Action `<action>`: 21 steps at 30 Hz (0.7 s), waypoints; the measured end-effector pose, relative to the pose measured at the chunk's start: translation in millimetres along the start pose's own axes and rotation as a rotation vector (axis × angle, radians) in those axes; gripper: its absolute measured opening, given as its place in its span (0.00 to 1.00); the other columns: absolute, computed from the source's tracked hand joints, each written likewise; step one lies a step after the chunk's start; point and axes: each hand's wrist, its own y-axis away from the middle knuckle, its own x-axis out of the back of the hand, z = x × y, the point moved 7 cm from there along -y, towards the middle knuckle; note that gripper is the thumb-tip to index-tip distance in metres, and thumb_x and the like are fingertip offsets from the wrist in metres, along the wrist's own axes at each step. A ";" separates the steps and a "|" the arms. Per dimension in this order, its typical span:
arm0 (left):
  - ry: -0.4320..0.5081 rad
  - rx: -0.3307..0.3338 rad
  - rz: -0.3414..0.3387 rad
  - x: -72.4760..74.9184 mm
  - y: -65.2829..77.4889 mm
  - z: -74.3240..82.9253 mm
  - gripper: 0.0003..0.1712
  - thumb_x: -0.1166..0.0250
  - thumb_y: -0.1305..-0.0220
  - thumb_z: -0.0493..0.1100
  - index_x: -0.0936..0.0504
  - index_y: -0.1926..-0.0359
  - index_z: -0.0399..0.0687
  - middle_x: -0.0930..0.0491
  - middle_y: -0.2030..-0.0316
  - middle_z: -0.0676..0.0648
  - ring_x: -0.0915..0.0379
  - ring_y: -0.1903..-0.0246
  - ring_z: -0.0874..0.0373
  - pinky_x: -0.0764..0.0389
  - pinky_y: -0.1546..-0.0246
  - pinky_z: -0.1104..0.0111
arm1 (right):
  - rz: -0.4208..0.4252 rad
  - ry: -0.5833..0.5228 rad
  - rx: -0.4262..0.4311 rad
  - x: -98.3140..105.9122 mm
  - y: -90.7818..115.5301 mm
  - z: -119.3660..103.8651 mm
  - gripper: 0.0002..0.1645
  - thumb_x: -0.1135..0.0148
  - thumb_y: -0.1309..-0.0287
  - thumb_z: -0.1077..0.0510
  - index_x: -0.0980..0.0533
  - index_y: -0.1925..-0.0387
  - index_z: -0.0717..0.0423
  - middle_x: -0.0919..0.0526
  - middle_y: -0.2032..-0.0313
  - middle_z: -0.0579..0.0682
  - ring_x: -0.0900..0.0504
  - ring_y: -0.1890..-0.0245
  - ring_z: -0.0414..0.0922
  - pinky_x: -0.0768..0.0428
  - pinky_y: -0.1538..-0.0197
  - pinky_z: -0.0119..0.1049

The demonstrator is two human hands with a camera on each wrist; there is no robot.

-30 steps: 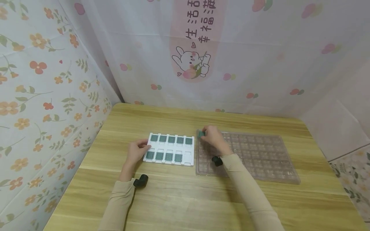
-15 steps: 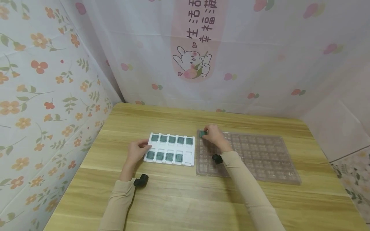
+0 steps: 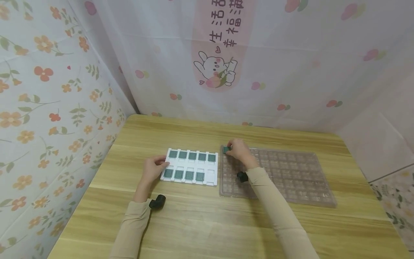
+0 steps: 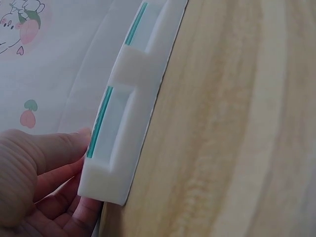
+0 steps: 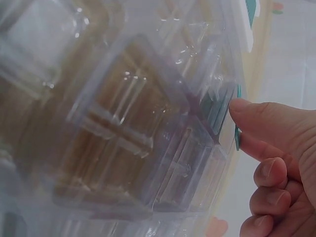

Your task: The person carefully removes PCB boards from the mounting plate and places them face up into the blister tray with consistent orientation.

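Observation:
My left hand [image 3: 153, 169] grips the left end of a white plastic tray [image 3: 191, 164], thumb on top and fingers at its end in the left wrist view. Two rows of small square green circuit boards [image 3: 179, 174] lie in this tray; the pocket at its lower right holds none. At the far left corner of a clear plastic blister tray [image 3: 291, 172], my right hand [image 3: 238, 150] pinches one more green circuit board [image 3: 225, 149] between thumb and index finger. In the right wrist view that board [image 5: 238, 140] shows edge-on at the tray's corner, the other fingers curled.
Both trays lie side by side on a wooden table [image 3: 194, 223], a narrow gap between them. Floral curtains [image 3: 155, 57] hang behind the table and on its left. A black wrist camera [image 3: 157, 202] sits on the left sleeve, another camera [image 3: 242, 177] on the right.
The right hand stays at the clear tray's corner with the circuit board, shifting only very slightly. The left hand keeps its hold on the white tray.

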 end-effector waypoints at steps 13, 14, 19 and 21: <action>-0.001 0.011 -0.005 -0.7 0.0 -1.2 0.17 0.34 0.46 0.31 0.20 0.53 0.29 0.19 0.64 0.34 0.25 0.66 0.50 0.29 0.70 0.77 | -0.021 0.036 0.003 0.4 -2.0 -2.2 0.16 0.34 0.45 0.59 0.22 0.55 0.63 0.20 0.54 0.59 0.23 0.68 0.46 0.24 0.64 0.39; -0.001 0.014 -0.005 -0.7 -0.1 -1.5 0.17 0.34 0.46 0.31 0.20 0.53 0.29 0.19 0.64 0.34 0.25 0.66 0.50 0.29 0.70 0.77 | -0.021 0.037 -0.001 0.2 -2.1 -2.1 0.16 0.34 0.46 0.59 0.22 0.55 0.62 0.19 0.54 0.58 0.23 0.68 0.46 0.24 0.64 0.39; 0.017 0.022 -0.009 -0.7 0.0 -1.4 0.17 0.34 0.45 0.31 0.20 0.53 0.29 0.19 0.64 0.34 0.25 0.66 0.51 0.29 0.71 0.77 | -0.011 0.059 0.004 0.0 -3.5 -2.0 0.16 0.34 0.46 0.58 0.21 0.56 0.62 0.19 0.54 0.58 0.23 0.66 0.47 0.24 0.62 0.41; 0.021 0.023 -0.008 -0.5 -0.1 -1.2 0.17 0.34 0.45 0.31 0.20 0.53 0.29 0.19 0.64 0.34 0.25 0.66 0.51 0.29 0.71 0.77 | -0.004 0.068 0.006 0.5 -3.7 -1.9 0.17 0.33 0.46 0.58 0.21 0.56 0.62 0.19 0.55 0.57 0.23 0.66 0.47 0.24 0.62 0.41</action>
